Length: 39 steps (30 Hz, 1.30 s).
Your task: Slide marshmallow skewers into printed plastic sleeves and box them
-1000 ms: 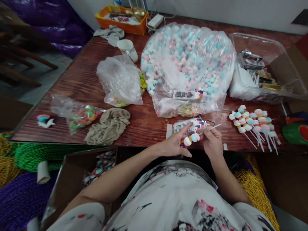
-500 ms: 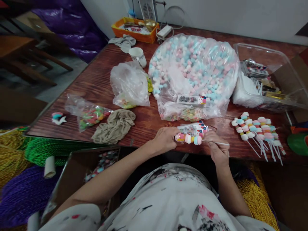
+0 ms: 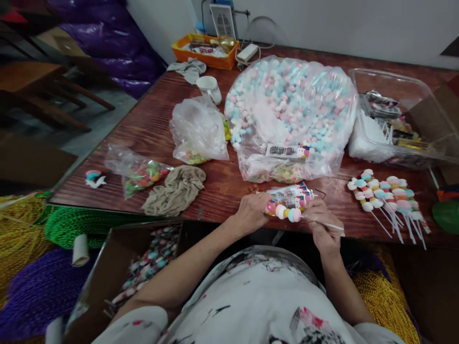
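Head view: over the near edge of the surface, the candy stick is pinched in the closed right hand, its long axis laid sideways toward the curled left hand, whose hold cannot be told, printed wrappers just beyond.

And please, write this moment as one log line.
left hand: at candy skewer | right hand: on its white stick | table: more skewers

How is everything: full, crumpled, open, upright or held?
Big bag: full of marshmallows
Mug: upright
Brown cloth: crumpled
Grey cloth: crumpled
Orange tray: open, things inside
Clear tub: open, things inside
Marshmallow stick: held in right hand
Other sticks: lying together
Leftmost bag: partly filled
Middle bag: crumpled
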Available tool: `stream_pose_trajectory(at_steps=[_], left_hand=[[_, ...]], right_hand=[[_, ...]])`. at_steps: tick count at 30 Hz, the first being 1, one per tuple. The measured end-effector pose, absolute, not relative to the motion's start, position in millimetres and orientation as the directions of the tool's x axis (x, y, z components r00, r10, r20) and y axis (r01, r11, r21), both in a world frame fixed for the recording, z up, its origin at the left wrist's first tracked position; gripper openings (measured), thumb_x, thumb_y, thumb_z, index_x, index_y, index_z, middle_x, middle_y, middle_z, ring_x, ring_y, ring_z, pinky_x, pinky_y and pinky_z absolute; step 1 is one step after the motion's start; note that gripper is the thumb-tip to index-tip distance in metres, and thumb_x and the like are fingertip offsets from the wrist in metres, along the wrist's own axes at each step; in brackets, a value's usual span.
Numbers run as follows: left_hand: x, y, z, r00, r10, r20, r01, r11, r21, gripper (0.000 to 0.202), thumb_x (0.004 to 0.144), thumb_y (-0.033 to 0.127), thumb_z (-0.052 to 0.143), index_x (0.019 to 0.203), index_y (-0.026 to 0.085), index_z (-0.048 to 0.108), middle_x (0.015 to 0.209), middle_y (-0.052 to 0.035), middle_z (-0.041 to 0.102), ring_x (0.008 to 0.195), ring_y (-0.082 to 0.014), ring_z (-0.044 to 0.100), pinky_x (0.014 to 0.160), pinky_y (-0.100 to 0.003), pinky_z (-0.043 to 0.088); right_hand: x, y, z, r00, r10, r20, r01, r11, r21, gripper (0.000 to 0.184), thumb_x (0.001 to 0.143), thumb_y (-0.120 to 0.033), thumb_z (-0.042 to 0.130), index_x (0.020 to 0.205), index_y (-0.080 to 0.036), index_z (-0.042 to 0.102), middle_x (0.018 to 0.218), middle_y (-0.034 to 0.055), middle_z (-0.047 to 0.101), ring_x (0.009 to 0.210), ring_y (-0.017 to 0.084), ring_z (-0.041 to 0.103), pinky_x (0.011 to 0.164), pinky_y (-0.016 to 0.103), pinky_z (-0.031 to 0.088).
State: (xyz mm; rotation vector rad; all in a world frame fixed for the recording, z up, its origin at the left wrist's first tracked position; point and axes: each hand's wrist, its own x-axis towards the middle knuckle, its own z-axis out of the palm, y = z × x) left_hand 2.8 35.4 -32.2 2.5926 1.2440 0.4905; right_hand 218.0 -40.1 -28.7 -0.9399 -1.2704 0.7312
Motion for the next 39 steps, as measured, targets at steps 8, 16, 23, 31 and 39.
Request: stream_pose_trajectory(at_steps=[8, 16, 23, 31, 39], left_hand=[[-1, 33, -34, 0.697, 0.707, 0.119, 0.602, -0.667, 0.439, 0.003, 0.073, 0.015, 0.056, 0.076, 0.017, 0.055, 0.070, -0.0024, 0.062, 0.062, -0.0148, 0.057, 0.056, -0.025, 0.034], [2, 27, -25, 0.721, 0.692, -0.035, 0.521, -0.508, 0.686, 0.017, 0.077, 0.030, 0.067, 0.075, 0.016, 0.057, 0.066, 0.0017, 0.059, 0.058, -0.0112, 0.052, 0.055, -0.021, 0.034], [7, 23, -27, 0.692, 0.713, -0.114, 0.510, -0.371, 0.776, 0.026, 0.072, 0.035, 0.074, 0.074, 0.016, 0.056, 0.063, 0.0048, 0.056, 0.058, -0.0097, 0.050, 0.055, -0.020, 0.033], [6, 17, -27, 0.712, 0.698, -0.078, 0.531, -0.462, 0.710, 0.022, 0.073, 0.034, 0.072, 0.081, 0.017, 0.060, 0.072, 0.0007, 0.062, 0.064, -0.0131, 0.054, 0.058, -0.023, 0.034], [12, 11, -16, 0.761, 0.584, -0.282, 0.285, 0.089, 0.954, 0.039, 0.058, 0.036, 0.084, 0.069, 0.015, 0.054, 0.061, 0.0083, 0.045, 0.058, -0.0070, 0.041, 0.053, -0.019, 0.034]], right_hand=[[223, -39, -27, 0.147, 0.840, 0.523, 0.150, 0.504, -0.851, 0.021, 0.084, -0.016, 0.063, 0.095, -0.030, 0.075, 0.081, 0.0014, 0.074, 0.079, 0.021, 0.067, 0.079, 0.045, 0.052], [231, -33, -24, 0.127, 0.852, 0.509, 0.159, 0.489, -0.858, 0.019, 0.083, -0.017, 0.065, 0.093, -0.030, 0.076, 0.085, 0.0011, 0.076, 0.081, 0.022, 0.068, 0.082, 0.046, 0.052], [222, -37, -12, 0.065, 0.836, 0.545, 0.196, 0.524, -0.829, 0.017, 0.083, -0.016, 0.065, 0.090, -0.027, 0.075, 0.081, 0.0015, 0.075, 0.078, 0.021, 0.066, 0.081, 0.045, 0.050], [204, -40, -25, 0.337, 0.803, 0.491, 0.250, 0.426, -0.869, 0.009, 0.082, -0.017, 0.064, 0.077, -0.023, 0.068, 0.071, -0.0013, 0.069, 0.073, 0.018, 0.063, 0.077, 0.041, 0.051], [190, -42, -26, 0.376, 0.718, 0.586, 0.356, 0.472, -0.807, 0.009, 0.078, -0.019, 0.067, 0.072, -0.022, 0.061, 0.068, -0.0021, 0.062, 0.070, 0.017, 0.059, 0.071, 0.038, 0.051]])
